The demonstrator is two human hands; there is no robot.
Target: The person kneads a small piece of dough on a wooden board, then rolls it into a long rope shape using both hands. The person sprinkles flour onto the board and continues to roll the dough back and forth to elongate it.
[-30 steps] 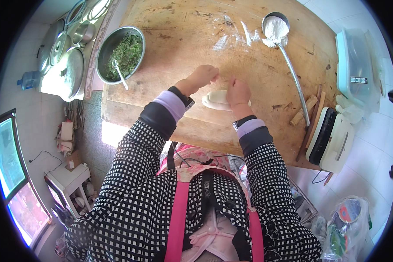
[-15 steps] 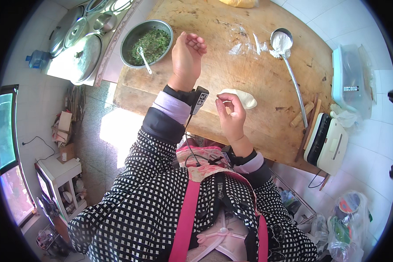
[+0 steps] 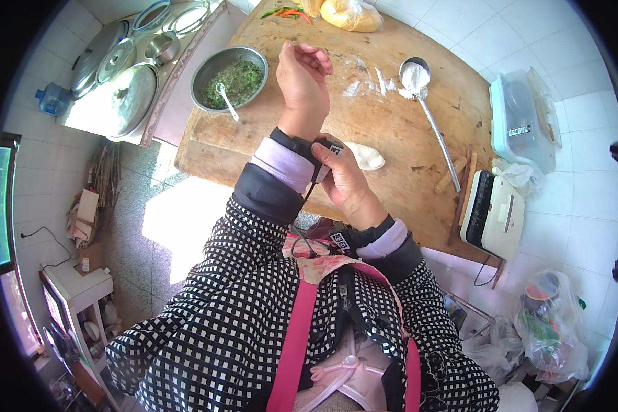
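Observation:
My left hand (image 3: 303, 86) is raised over the wooden table, palm turned inward, its fingers loosely curled and holding nothing visible. Strapped to that wrist is a small black box (image 3: 332, 147) with a patterned marker and a cable. My right hand (image 3: 350, 182) has closed on this box, thumb on top; some of its fingers are hidden behind it. Just beyond the right hand lies a smooth, pale piece of dough (image 3: 366, 156). Left of my left hand stands a metal bowl (image 3: 198, 82) of chopped greens (image 3: 239, 79), with a white spoon (image 3: 226, 101) in it.
On the wooden table (image 3: 391, 199) are a long-handled ladle (image 3: 436, 130) of flour, a rolling pin (image 3: 453, 175), a black-and-white appliance (image 3: 494, 214), a bag of yellow flour-like stuff (image 3: 350, 15) and peppers (image 3: 288, 14). A clear bin (image 3: 522, 127) stands right; lidded pots (image 3: 132, 99) stand left.
My right hand has moved left from beside the dough and taken hold of the box on my left wrist. The view has shifted, bringing the peppers into sight.

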